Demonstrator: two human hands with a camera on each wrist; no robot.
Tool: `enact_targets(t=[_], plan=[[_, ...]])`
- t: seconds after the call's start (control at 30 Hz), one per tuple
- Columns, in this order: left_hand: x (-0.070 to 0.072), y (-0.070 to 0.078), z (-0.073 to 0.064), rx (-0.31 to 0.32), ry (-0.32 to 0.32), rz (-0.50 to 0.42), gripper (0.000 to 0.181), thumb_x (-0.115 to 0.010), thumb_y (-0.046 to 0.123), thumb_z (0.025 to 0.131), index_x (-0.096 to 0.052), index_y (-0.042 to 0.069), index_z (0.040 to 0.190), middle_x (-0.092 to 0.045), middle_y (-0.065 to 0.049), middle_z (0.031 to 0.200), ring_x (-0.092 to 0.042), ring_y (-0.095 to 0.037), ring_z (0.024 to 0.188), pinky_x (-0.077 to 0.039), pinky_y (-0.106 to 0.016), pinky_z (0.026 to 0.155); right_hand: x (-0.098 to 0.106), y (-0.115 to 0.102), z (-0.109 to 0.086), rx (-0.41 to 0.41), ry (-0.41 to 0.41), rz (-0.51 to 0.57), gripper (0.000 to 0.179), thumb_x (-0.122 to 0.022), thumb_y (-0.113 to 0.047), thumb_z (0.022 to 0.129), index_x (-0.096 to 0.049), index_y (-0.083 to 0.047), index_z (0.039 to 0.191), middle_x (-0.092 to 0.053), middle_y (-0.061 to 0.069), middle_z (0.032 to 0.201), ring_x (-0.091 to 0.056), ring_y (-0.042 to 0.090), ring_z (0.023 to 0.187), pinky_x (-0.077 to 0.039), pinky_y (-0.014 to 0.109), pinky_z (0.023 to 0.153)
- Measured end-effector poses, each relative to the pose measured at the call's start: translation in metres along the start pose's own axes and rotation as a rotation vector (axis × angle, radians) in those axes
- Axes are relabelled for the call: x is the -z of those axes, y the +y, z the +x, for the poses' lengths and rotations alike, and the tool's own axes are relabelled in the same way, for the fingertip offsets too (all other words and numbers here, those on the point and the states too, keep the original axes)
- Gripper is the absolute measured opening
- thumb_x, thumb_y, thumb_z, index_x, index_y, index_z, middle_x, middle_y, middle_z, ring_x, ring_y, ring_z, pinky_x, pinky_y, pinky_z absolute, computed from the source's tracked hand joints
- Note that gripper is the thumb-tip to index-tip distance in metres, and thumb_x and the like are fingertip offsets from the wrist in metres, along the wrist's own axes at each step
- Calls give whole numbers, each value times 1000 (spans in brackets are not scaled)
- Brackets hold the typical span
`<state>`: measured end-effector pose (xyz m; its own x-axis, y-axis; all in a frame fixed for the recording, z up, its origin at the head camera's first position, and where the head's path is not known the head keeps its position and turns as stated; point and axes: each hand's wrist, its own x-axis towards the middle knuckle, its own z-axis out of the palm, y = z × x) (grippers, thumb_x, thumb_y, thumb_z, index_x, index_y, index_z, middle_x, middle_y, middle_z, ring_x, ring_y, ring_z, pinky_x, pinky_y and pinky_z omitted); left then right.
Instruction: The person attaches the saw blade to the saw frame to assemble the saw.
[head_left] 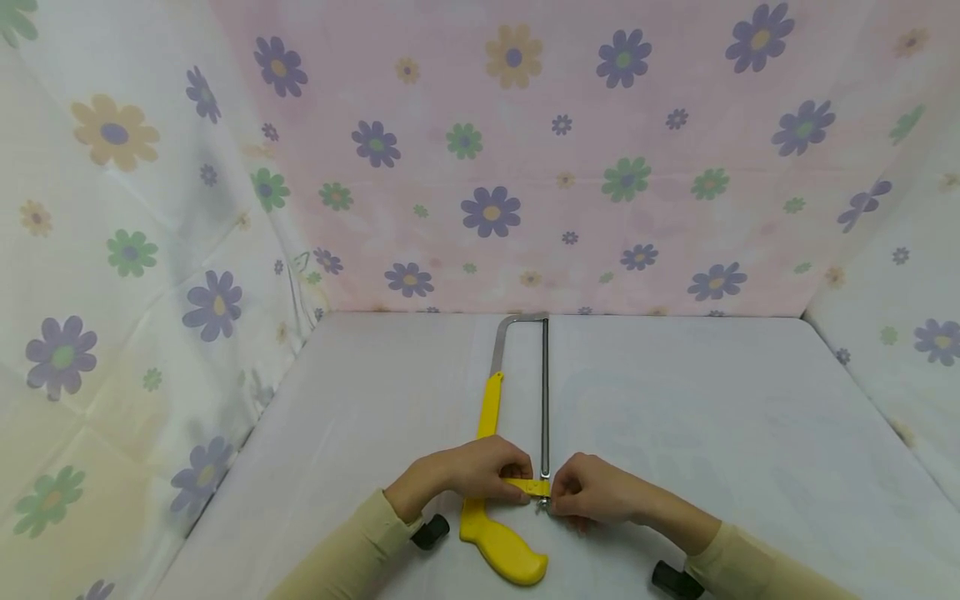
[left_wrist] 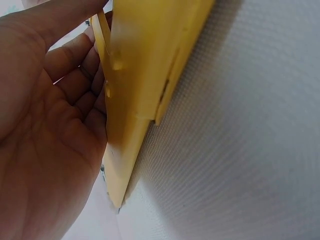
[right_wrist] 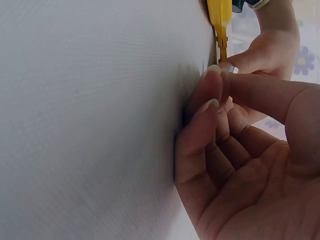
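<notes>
Just a plain yellow hacksaw (head_left: 489, 408) in the left hand (head_left: 480, 468).

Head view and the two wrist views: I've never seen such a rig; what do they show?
There is no machine: a person works bare-handed, filmed from the head and from each wrist. The head picture looks forward and down at a white table, where a yellow hacksaw lies. The left hand grips it; the right hand appears to pinch the wing nut by the near end of the blade. Floral cloth hangs behind the table. Each wrist picture shows that hand's work close up.
</notes>
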<state>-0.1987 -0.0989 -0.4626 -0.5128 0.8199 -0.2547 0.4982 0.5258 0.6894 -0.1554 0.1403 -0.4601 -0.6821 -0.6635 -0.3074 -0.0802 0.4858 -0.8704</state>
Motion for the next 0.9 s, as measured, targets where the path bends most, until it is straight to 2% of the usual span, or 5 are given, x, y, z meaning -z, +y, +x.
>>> enact_targets(t=[0.33, 0.63, 0.9], plan=[[-1, -2, 1, -8, 0, 6, 7, -74, 20, 96, -70, 15, 98, -60, 13, 81, -50, -1, 72, -44, -17, 67, -2, -5, 2, -18, -17, 8, 14, -74, -15, 92, -74, -6, 81, -61, 0, 62, -49, 10, 50, -39, 23, 47], [0, -1, 0, -6, -1, 11, 7, -75, 19, 95, -70, 15, 98, -61, 13, 81, -51, -1, 72, -45, -17, 68, -4, -7, 1, -29, -4, 24, 31, -74, -25, 94, -72, -2, 74, -58, 1, 58, -48, 12, 47, -40, 24, 46], [0, -2, 1, -6, -1, 13, 7, -75, 20, 96, -70, 15, 98, -61, 13, 81, -51, -1, 72, -45, -17, 68, -2, -7, 0, -46, -21, 16, 28, -71, -24, 97, -72, -4, 77, -60, 1, 61, -50, 12, 50, -41, 25, 48]])
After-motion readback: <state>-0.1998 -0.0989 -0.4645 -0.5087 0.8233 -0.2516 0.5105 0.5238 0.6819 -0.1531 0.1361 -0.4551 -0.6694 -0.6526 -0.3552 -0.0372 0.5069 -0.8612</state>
